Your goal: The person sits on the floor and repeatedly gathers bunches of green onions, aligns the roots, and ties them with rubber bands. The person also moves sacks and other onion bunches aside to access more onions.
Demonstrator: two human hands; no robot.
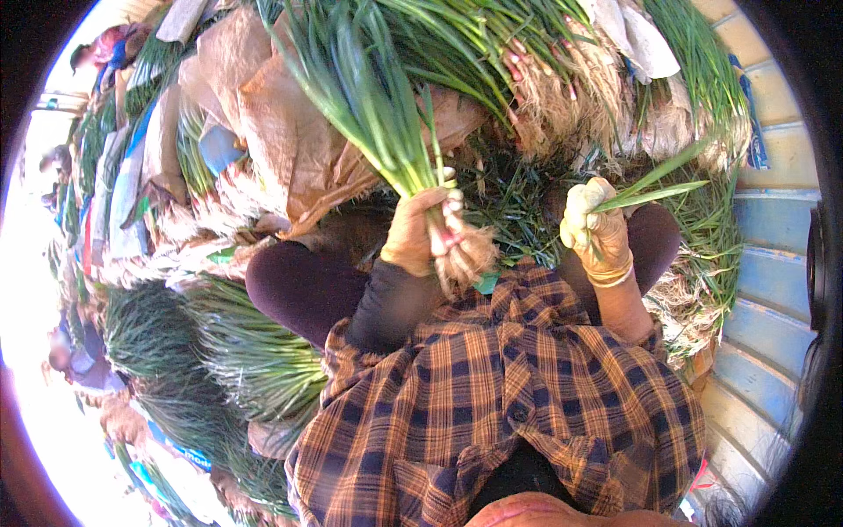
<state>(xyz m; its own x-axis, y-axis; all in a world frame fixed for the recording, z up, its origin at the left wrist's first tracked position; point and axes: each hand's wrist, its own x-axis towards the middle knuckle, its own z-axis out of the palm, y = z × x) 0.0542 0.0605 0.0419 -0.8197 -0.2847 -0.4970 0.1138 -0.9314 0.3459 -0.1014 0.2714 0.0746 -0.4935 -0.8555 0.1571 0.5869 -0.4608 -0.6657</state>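
My left hand (421, 227), in a pale glove, is closed around a bunch of green onions (375, 112). Their long green leaves reach up and to the left, and the reddish-white bases and tangled brown roots hang below my fist. My right hand (596, 221), gloved too, is raised above my right knee and closed on a few loose green leaves (649, 196) that stick out to the right. The two hands are apart. Cut or fallen leaves (520, 204) lie on the ground between my knees.
A large pile of green onions (546, 85) lies in front, beside brown sacking (283, 125). More bundles (263, 342) are stacked at left. A root-and-leaf heap (698, 283) lies at right, against a ridged blue-and-cream metal wall (774, 270). Other people (92, 362) are at the far left.
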